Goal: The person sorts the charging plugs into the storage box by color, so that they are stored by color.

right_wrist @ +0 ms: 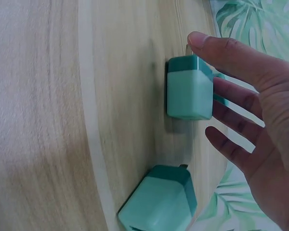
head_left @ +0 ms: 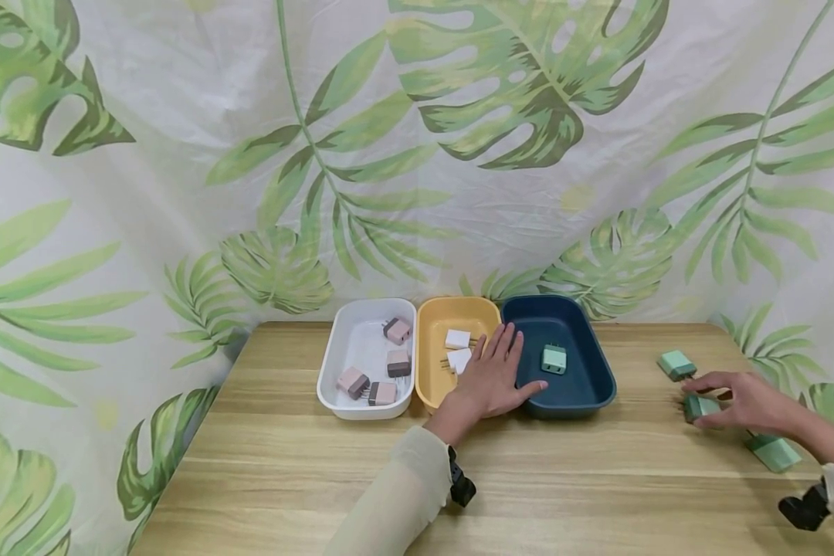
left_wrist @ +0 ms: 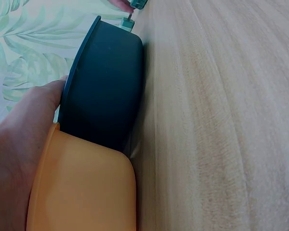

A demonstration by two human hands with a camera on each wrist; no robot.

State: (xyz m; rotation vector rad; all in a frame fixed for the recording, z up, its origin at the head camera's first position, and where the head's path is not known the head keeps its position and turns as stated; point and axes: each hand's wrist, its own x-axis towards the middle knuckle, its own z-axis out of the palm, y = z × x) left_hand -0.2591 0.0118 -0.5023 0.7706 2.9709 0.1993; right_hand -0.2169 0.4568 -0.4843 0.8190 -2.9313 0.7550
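Observation:
My left hand (head_left: 489, 382) lies with fingers spread over the adjoining rims of the yellow bin (head_left: 427, 309) and the navy bin (head_left: 601, 398). In the left wrist view its thumb reaches along the navy bin's rim. At the right, my right hand (head_left: 744, 398) is around a green charger plug (right_wrist: 189, 94) on the table, thumb on the near side and fingers beyond; the fingers look loose. Another green charger plug (head_left: 677, 364) lies just beyond the fingertips. A third green plug (head_left: 774, 452) lies nearer, below the wrist.
A white bin (head_left: 327, 386) at the left holds several pink-and-grey plugs (head_left: 353, 382). White plugs (head_left: 458, 339) lie in the yellow bin, partly behind my left hand. One green plug (head_left: 554, 359) sits in the navy bin. A leaf-print cloth (head_left: 361, 154) hangs behind the wooden table (head_left: 285, 463).

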